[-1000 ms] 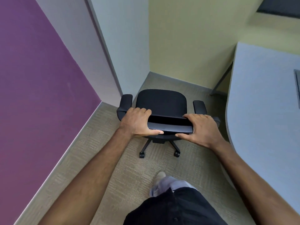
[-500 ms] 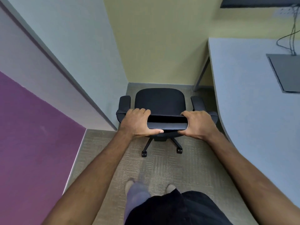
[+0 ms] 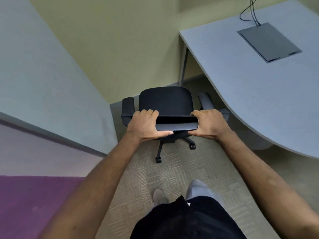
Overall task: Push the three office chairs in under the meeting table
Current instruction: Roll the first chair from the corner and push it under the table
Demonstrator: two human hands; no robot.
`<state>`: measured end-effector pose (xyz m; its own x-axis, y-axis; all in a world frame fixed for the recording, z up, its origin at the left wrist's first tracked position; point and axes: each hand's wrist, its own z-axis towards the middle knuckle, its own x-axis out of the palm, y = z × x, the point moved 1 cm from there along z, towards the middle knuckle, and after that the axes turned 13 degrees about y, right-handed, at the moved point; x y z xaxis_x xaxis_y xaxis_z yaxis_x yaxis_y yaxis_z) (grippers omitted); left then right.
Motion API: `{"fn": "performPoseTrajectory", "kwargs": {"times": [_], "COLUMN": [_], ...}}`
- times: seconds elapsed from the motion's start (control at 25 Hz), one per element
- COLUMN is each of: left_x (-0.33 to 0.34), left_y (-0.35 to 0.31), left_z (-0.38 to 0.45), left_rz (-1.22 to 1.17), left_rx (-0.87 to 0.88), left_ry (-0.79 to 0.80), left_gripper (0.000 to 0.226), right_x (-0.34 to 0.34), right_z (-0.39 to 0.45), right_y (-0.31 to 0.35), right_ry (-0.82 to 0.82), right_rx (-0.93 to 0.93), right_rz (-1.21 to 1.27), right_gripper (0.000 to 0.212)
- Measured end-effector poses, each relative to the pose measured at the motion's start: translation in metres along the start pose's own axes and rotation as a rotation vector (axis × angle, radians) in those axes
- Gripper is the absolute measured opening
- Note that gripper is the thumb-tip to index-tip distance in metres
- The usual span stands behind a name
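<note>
A person stands on the carpet behind a black office chair point(image 3: 165, 100), both hands clenched on the top edge of its backrest: the left hand point(image 3: 145, 125) grips the left end, the right hand point(image 3: 209, 124) the right end, fingers curled over the far side and thumbs along the near side. The chair sits left of the grey meeting table point(image 3: 259, 87), its right armrest point(image 3: 206, 101) just beside the table's curved edge.

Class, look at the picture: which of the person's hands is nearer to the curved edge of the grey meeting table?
Right. The right hand grips the black office chair's backrest end beside the grey meeting table; the left hand grips the far end, toward the wall.
</note>
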<state>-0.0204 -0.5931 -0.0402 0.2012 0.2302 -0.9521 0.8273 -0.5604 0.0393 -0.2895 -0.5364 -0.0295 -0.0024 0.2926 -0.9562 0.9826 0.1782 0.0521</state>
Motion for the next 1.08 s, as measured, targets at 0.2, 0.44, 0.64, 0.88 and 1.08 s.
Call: {"fn": "performPoseTrajectory", "kwargs": {"times": [0.2,0.44,0.64,0.88,1.08], "left_x": [-0.007,-0.022,-0.045,-0.07,-0.098], "left_y": [0.041,0.08,0.115,0.151,0.171], "left_z": [0.023,0.07,0.129,0.196,0.261], "left_rz": [0.071,0.115,0.114,0.163,0.22], "left_rx": [0.132,0.263,0.37,0.524,0.642], "left_ry": [-0.024,-0.044,-0.01,0.0,0.05], "left_gripper": [0.112,0.097,0.099,0.098,0.104], "right_x": [0.002,0.003,-0.007,-0.02,-0.032], "right_z": [0.013,0.043,0.084,0.13,0.174], "right_y": [0.024,0.036,0.043,0.058,0.057], "right_ry": [-0.035,-0.081,-0.078,-0.108,-0.122], "right_rx": [0.109,0.235,0.359,0.508,0.638], "right_rz": [0.045,0.051,0.104,0.157,0.196], "right_gripper": [0.085,0.08,0.081,0.086,0.083]}}
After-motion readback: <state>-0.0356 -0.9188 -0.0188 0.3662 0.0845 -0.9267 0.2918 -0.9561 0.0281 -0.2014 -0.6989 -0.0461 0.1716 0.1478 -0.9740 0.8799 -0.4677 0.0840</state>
